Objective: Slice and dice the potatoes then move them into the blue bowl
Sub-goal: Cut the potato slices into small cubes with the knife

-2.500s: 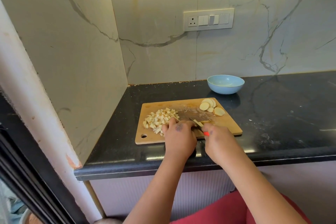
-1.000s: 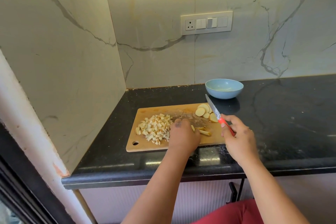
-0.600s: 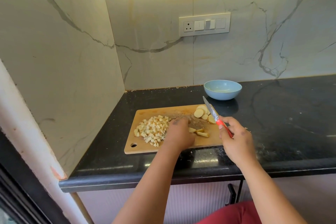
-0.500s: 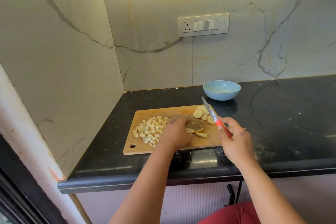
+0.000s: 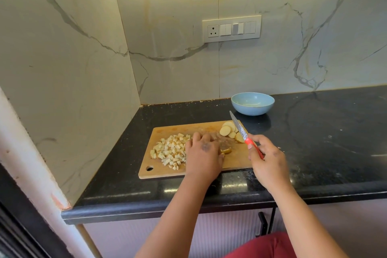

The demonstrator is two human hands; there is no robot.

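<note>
1. No brand, label or readable writing shows on any thing in view; nearest the person, below the cutting board (image 5: 165, 170), the black polished stone table (image 5: 314, 165) ends in a rounded glossy edge.
2. The cutting board is a flat wooden rectangle with rounded corners and a hole at its near left corner; its long axis runs left to right.
3. The left hand (image 5: 204, 154) lies palm down on the middle of the board with relaxed fingers; its grip is open on nothing, and its fingertips are at the right edge of the diced potato (image 5: 170, 150), a heap of small pale cubes on the board's left half.
4. Just right of that hand, on the board, lie a few potato strips (image 5: 227, 150), partly hidden by the thumb.
5. At the board's right end the right hand (image 5: 268, 160) has its grip closed round the red handle of the knife (image 5: 240, 130); the speckled steel blade points away and to the left, tip raised over the board's far right corner.
6. Under the blade, at that far right corner, sit the potato slices (image 5: 225, 130), round pale discs overlapping one another.
7. Beyond the board's far right corner, near but apart, stands the blue bowl (image 5: 252, 109), round, smooth and matte; no potato shows inside.
8. Farther still, above the bowl on the veined marble wall, is a cream switch plate (image 5: 231, 28) with one socket.
</note>
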